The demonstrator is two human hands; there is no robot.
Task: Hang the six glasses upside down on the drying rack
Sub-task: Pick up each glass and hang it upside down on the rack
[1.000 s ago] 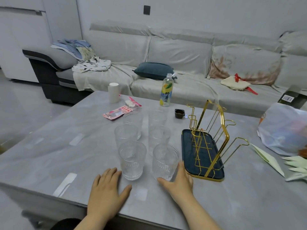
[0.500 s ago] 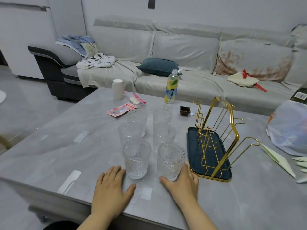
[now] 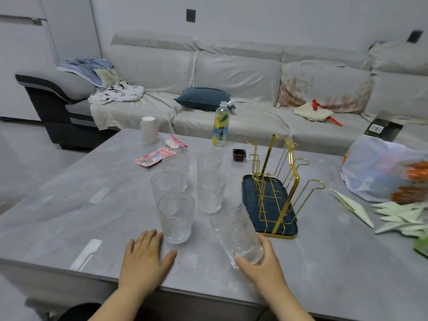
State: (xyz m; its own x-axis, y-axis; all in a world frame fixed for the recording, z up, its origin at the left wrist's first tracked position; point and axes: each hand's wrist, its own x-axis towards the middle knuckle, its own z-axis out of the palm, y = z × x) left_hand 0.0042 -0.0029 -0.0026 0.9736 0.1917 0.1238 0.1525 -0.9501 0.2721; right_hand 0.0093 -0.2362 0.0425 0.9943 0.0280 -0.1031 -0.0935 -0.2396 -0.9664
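**A:** Where are the hands sitting relative to the glasses?

**B:** The right hand (image 3: 261, 267) is gripping one textured clear glass, the held glass (image 3: 237, 235), around its base. That glass is tilting, its rim leaning up and to the left, and it looks lifted off the grey table (image 3: 69, 205). The left hand (image 3: 144, 258) is lying flat on the table, palm down, fingers loosely spread, gripping nothing.

**A:** Is the left hand touching a glass?

**B:** Its fingertips are resting just beside the base of the nearest standing glass (image 3: 176, 216); I cannot tell whether they are touching it.

**A:** And the other glasses?

**B:** Four more are standing upright behind it in two rows: second left glass (image 3: 166, 185), far left glass (image 3: 176, 165), second right glass (image 3: 212, 191) and far right glass (image 3: 209, 161).

**A:** Where is the rack?

**B:** The gold wire drying rack (image 3: 280, 181) is standing on its dark tray (image 3: 249, 198), just right of the glasses and just beyond the right hand. No glass is hanging on its hooks.
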